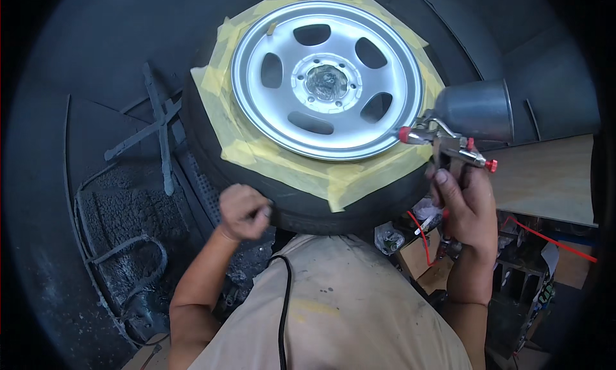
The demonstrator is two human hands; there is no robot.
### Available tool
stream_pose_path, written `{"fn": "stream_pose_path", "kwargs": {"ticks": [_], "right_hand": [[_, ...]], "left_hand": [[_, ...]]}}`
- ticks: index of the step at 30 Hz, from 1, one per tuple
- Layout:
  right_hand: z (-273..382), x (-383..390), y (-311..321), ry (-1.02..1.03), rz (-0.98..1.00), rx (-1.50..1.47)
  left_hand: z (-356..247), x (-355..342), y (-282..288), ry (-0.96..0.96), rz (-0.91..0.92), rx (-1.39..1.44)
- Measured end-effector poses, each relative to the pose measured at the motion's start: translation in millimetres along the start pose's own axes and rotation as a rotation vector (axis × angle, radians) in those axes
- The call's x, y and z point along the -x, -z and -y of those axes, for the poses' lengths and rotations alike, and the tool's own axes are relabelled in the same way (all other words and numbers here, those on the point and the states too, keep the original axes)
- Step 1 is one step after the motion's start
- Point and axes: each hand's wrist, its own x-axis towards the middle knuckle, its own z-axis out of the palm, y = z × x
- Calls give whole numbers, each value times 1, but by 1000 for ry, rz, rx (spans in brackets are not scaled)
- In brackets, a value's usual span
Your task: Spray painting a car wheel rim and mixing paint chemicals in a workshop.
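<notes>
1. Black tyre (301, 209), flat face showing; yellow masking (378, 177) rings its sidewall, ragged-edged.
2. Silver wheel (350, 95) inside that ring; a small tan tab (272, 29) near its upper-left edge.
3. Off the tyre's right edge, pale board (539, 174), red hose (558, 243) below. Off its left edge, grey cross-shaped bar (158, 123).
4. Spray gun (452, 145) at the tyre's right edge, nozzle leftward, blocking my view of some masking.
5. Right hand (467, 206): fingers wrapped round the gun's grip, gun body just above them.
6. Left hand (244, 211): fingers curled, loose fist at the tyre's lower-left edge; can't tell whether touching.
</notes>
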Motion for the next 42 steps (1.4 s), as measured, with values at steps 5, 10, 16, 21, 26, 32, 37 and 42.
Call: {"fn": "stream_pose_path", "kwargs": {"ticks": [5, 10, 16, 21, 26, 32, 37, 42], "right_hand": [[33, -53, -41, 159, -36, 47], [44, -105, -69, 183, -243, 144], [36, -126, -92, 85, -387, 349], [60, -125, -111, -37, -246, 343], [104, -161, -129, 18, -83, 70], [112, -218, -168, 47, -336, 241], [126, -239, -208, 41, -239, 133], [154, -273, -255, 126, -50, 31]], "left_hand": [[-3, -12, -7, -47, 58, 286], [12, -14, 11, 130, 199, 721], [88, -24, 86, 35, 19, 329], [149, -41, 136, 82, -46, 64], [134, -63, 125, -1, 45, 247], [156, -78, 124, 46, 126, 592], [202, -87, 167, 84, 109, 639], [266, -107, 236, 111, -13, 313]]}}
